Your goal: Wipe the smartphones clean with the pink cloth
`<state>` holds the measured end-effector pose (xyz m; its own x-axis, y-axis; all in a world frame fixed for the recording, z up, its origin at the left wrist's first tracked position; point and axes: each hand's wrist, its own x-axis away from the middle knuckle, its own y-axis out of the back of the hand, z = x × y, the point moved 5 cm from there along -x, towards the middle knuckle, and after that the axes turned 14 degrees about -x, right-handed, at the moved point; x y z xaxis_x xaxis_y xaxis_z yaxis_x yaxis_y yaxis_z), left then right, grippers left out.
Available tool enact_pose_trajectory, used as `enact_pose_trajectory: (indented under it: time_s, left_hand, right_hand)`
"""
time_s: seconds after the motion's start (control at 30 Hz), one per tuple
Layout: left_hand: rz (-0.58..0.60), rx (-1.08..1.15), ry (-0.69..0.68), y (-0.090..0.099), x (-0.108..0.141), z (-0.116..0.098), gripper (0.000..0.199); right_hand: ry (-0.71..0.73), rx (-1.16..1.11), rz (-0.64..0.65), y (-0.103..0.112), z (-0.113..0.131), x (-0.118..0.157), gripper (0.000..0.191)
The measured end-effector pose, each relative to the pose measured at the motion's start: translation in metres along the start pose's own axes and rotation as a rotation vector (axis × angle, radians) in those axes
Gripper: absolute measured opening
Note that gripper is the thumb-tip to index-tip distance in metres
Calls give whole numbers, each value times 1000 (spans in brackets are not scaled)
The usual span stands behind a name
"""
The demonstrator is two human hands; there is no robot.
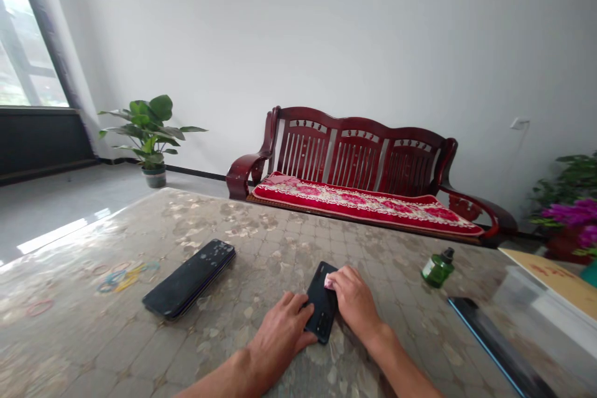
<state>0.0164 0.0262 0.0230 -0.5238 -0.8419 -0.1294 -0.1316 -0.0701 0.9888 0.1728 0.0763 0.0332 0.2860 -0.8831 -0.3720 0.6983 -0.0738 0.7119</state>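
A dark phone [321, 305] lies on the patterned tablecloth with its camera end toward me. My left hand [283, 329] grips its left side near the bottom, fingers on its face and thumb at the lower edge. My right hand [354, 301] pinches a small pinkish-white wad [329, 282] against the phone's upper right part. To the left sits a stack of dark phones [190, 280], the top one marked with pale spots.
Colourful rubber bands [122, 277] lie at the left. At the right are a green bottle [437, 268], another phone [499, 345] and a translucent box [545, 305] under a tan sheet [555, 273]. Beyond the table [261, 230] stands a wooden bench [354, 161].
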Motion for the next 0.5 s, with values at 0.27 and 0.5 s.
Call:
enact_pose_trajectory:
  time_s: [0.27, 0.5]
  left_hand:
    - [-23, -58, -92, 0, 3, -10, 18]
    - [-21, -93, -86, -6, 1, -11, 18]
  right_hand:
    - [-53, -46, -2, 6, -4, 0, 22]
    - [99, -25, 190, 4, 22, 23, 23]
